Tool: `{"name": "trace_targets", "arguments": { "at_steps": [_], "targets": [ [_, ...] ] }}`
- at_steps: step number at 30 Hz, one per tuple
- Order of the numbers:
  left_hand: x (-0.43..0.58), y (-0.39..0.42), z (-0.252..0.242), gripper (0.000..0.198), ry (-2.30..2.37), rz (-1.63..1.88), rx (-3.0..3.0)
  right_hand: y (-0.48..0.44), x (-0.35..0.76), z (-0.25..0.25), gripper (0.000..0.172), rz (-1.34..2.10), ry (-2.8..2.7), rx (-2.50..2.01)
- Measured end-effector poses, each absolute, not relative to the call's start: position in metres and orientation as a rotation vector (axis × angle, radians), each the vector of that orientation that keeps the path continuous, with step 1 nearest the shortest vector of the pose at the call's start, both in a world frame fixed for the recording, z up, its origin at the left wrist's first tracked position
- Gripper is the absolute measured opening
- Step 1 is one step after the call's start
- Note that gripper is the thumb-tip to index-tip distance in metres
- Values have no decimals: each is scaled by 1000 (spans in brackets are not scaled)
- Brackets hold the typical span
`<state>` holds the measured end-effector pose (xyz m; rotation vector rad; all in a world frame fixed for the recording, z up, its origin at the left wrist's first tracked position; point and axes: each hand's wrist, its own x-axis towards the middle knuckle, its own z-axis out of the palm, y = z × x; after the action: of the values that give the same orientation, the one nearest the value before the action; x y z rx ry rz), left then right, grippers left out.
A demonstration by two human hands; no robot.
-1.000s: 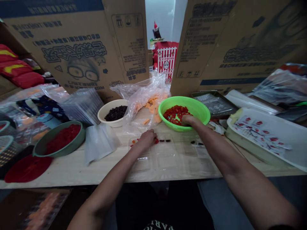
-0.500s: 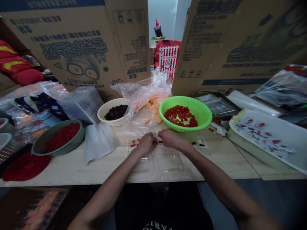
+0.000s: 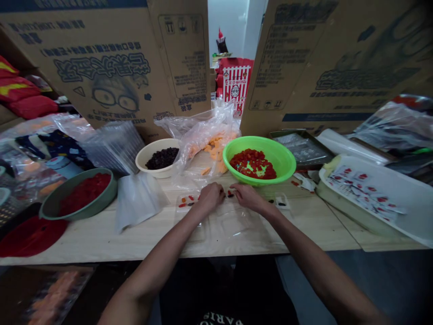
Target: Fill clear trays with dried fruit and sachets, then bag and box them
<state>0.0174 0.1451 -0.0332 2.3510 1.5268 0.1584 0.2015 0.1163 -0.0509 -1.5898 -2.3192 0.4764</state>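
Along the front of the wooden tabletop (image 3: pixel 91 243), clear plastic trays (image 3: pixel 233 221) lie under and around both hands, with their near parts between the forearms. The left hand (image 3: pixel 211 195) is curled over the far edge of the trays, its fingers bent inward; whether it grips something cannot be told. The right hand (image 3: pixel 247 197) is just beside it, fingertips drawn narrow; whether they pinch anything is too small to tell. A red piece (image 3: pixel 229 192) and a dark piece (image 3: pixel 230 196) lie in the gap between the hands, nearest the right fingertips. More red and orange bits (image 3: pixel 191 198) show left of the left hand, and dark bits (image 3: pixel 282 204) right of the right hand. Just beyond the right hand stands a green bowl (image 3: pixel 286 155) of red pieces; farther left, past a plastic bag (image 3: pixel 219 122), is a cream bowl (image 3: pixel 158 173) of dark ones.
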Motion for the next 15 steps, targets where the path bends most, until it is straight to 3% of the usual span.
{"name": "trace_targets", "arguments": {
  "at_steps": [4, 8, 12, 15],
  "targets": [
    [23, 146, -39, 24, 1565, 161, 2335, 116, 220, -10, 40, 473, -2232, -1477],
    [21, 150, -38, 27, 1658, 152, 2285, 156, 250, 30, 37, 319, -2129, -1993],
    [32, 161, -35, 21, 1706, 61, 2221, 194, 273, 28, 18, 550, -2175, -2391],
    [42, 156, -26, 18, 1727, 84, 2170, 204, 260, 17, 25, 602, -2251, -2328]
  ]
}}
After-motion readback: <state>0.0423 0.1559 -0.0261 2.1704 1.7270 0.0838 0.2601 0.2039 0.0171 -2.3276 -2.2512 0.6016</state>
